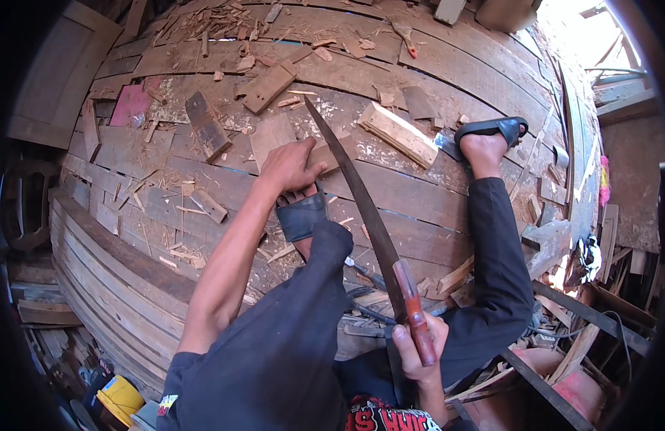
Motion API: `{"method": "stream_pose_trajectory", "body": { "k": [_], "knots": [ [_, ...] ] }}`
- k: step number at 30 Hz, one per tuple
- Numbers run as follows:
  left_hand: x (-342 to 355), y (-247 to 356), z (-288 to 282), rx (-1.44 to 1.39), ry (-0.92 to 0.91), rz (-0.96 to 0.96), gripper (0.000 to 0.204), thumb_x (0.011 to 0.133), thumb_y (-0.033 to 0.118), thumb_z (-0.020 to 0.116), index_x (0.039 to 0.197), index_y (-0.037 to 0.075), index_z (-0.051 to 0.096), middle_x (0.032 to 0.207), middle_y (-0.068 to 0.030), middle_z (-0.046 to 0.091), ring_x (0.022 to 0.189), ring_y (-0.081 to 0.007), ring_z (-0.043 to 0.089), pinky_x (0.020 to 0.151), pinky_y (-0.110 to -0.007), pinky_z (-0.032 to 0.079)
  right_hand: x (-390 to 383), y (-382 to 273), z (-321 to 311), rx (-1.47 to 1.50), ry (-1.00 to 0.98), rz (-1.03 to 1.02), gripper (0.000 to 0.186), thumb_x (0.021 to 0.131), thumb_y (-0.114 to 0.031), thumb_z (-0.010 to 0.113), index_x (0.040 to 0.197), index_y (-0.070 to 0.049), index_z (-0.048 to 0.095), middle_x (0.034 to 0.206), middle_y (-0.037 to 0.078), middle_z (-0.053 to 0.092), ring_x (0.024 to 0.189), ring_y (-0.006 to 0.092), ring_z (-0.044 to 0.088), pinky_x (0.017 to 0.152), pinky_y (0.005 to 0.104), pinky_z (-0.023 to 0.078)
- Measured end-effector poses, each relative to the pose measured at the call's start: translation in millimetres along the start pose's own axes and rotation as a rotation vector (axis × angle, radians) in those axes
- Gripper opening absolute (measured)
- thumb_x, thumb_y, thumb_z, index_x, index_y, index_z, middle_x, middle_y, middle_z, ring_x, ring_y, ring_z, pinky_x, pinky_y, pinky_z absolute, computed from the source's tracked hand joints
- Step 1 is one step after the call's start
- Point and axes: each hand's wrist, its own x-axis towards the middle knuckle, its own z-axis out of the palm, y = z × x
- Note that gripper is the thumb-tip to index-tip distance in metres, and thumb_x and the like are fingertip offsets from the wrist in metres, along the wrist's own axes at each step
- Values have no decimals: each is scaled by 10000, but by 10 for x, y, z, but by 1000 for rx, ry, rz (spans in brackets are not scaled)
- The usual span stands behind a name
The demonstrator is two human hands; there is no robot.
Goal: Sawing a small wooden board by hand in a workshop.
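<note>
1. Fingers of the right hand (pixel 417 345) are wrapped tight around the reddish-brown handle of a hand saw (pixel 361 208), low in the view just above the person's chest.
2. Dark trousers (pixel 304 345) cover both legs; the right leg stretches out to a foot in a black sandal (pixel 492 129) near the far right of the floor.
3. From the handle, the saw's long dark blade runs up and to the left, its tip lying beyond the left hand.
4. The left foot, in a dark sandal (pixel 301 215), is planted just below the left hand.
5. The left hand (pixel 289 167) lies palm down, fingers spread, pressing on a short wooden block (pixel 293 144), which rests on the plank floor (pixel 419 194); the blade crosses the block's right end beside the fingers.
6. Further out, a pale wood offcut (pixel 397 134) lies right of the blade, and a dark board piece (pixel 207 126) lies to the left.
7. Chips and splinters (pixel 225 25) litter the far planks.
</note>
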Motion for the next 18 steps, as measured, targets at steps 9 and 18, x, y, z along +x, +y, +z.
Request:
{"method": "stream_pose_trajectory", "body": {
  "k": [9, 18],
  "knots": [
    [135, 199, 21, -10, 17, 145, 499, 877, 416, 745, 1181, 45, 610, 951, -233, 712, 974, -446, 680, 816, -542, 513, -396, -245, -193, -79, -34, 84, 269, 868, -108, 783, 728, -38, 564, 550, 1, 483, 497, 64, 460, 493, 263, 370],
    [-21, -23, 26, 27, -16, 107, 510, 871, 429, 744, 1187, 56, 600, 995, -237, 721, 1007, -442, 682, 846, -547, 519, 531, 239, 397, 60, 7, -57, 271, 937, -116, 739, 749, -30, 564, 605, -22, 493, 567, 54, 449, 527, 274, 376]
  ]
}}
